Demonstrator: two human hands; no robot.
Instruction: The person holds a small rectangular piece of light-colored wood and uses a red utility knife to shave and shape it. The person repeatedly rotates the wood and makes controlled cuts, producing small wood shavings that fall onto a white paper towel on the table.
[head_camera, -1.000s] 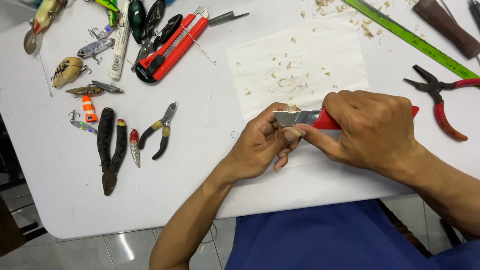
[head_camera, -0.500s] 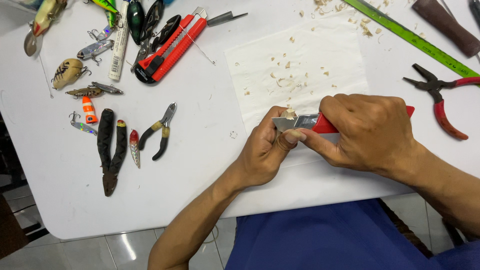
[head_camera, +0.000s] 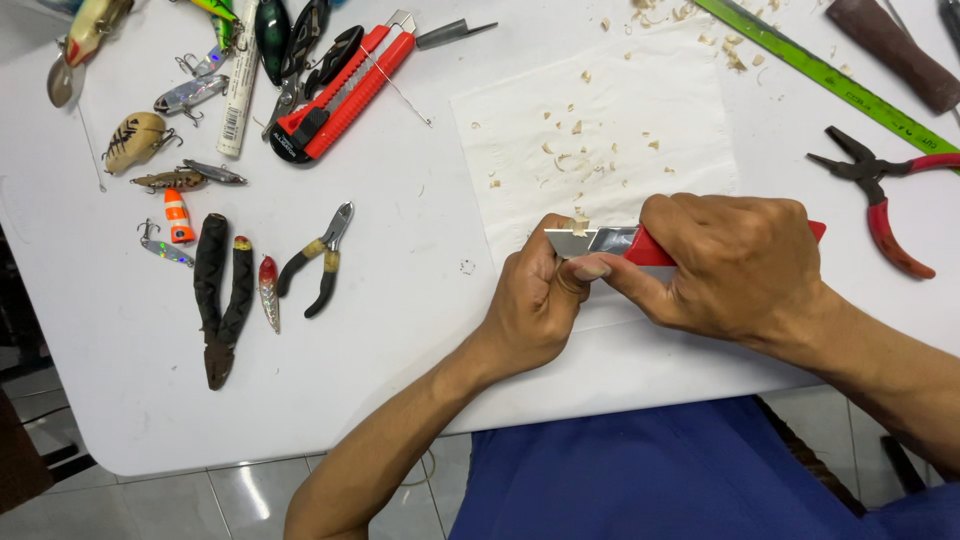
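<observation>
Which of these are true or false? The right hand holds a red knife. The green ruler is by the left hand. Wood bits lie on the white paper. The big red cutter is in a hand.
1. The right hand holds a red knife. True.
2. The green ruler is by the left hand. False: it lies far off, at the table's top right.
3. Wood bits lie on the white paper. True.
4. The big red cutter is in a hand. False: it lies on the table.

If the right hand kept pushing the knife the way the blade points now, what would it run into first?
The right hand aims the red utility knife leftward. Its blade tip already sits at the left hand, near the thumb, so that hand would likely come first, though depth is hard to judge.
</observation>
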